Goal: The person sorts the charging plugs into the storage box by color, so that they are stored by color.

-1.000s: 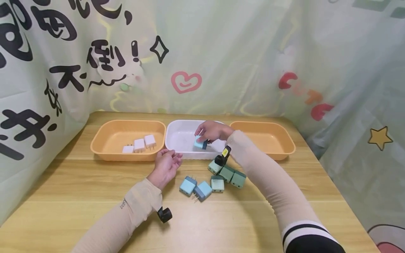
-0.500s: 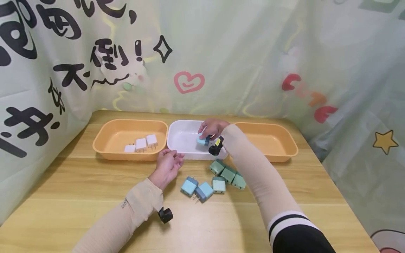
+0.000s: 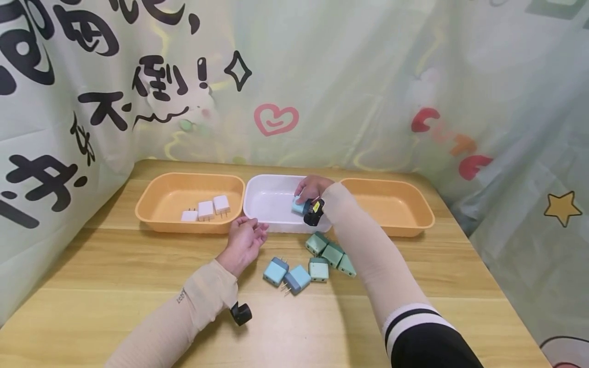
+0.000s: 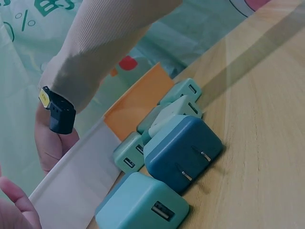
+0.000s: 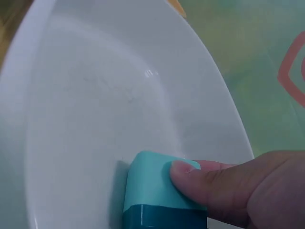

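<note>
Inside the white tray point(image 3: 262, 197), my right hand point(image 3: 315, 186) pinches a two-tone blue USB wall charger point(image 5: 162, 183) near the tray's right end. In the right wrist view the thumb point(image 5: 190, 179) presses on its light-blue part, and the charger sits close over the tray floor. My left hand point(image 3: 244, 244) holds nothing; its fingers are loosely bent beside the front corner where the white tray meets the left orange tray point(image 3: 161, 197). On the table in front lie two blue chargers point(image 3: 297, 279) and several green ones point(image 3: 319, 270), partly overlapped by my right forearm.
Three white chargers point(image 3: 205, 210) lie in the left orange tray. Another orange tray point(image 3: 386, 204) stands to the right of the white one. The three trays form a row at the table's back, before a printed curtain point(image 3: 345, 92).
My right hand has moved slightly right and lower inside the white tray, carrying the blue charger. My left hand has stayed in place, and the head view has shifted a little.
</note>
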Motion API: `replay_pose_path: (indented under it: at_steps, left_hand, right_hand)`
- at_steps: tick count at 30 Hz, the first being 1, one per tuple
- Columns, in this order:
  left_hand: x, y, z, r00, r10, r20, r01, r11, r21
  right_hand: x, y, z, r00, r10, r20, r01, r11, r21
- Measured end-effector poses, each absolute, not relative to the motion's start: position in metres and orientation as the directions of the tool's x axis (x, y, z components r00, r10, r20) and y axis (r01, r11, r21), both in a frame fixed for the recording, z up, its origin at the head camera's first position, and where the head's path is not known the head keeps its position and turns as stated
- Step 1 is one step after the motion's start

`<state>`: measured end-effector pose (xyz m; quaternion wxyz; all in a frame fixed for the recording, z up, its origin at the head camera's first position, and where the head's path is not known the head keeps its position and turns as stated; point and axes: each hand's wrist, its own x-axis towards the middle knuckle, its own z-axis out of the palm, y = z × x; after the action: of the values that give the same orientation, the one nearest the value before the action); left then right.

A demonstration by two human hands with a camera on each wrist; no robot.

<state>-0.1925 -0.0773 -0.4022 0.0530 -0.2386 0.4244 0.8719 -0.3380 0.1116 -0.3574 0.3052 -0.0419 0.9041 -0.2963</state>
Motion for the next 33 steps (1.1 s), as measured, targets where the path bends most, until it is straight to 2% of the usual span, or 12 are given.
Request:
replay_pose_path:
  at_steps: [9,23,33]
  left_hand:
    - [-0.192,-0.078,-0.403,-0.884,-0.108,-0.455,-0.293,-0.631,0.718]
    - [-0.192,-0.078,-0.402,-0.881,-0.109,-0.461,-0.298,-0.629,0.718]
    - [-0.193,-0.078,-0.403,-0.881,-0.100,-0.462,-0.306,-0.625,0.718]
  right_hand:
    - [-0.339,0.113,-0.362,-0.822,-0.232,-0.521,0.151,0.792,-0.591]
    - [-0.341,0.114,-0.369,-0.836,-0.217,-0.504,0.112,0.832,-0.544]
    - [-0.338,0.117,-0.364,-0.832,-0.238,-0.501,0.119,0.805,-0.581]
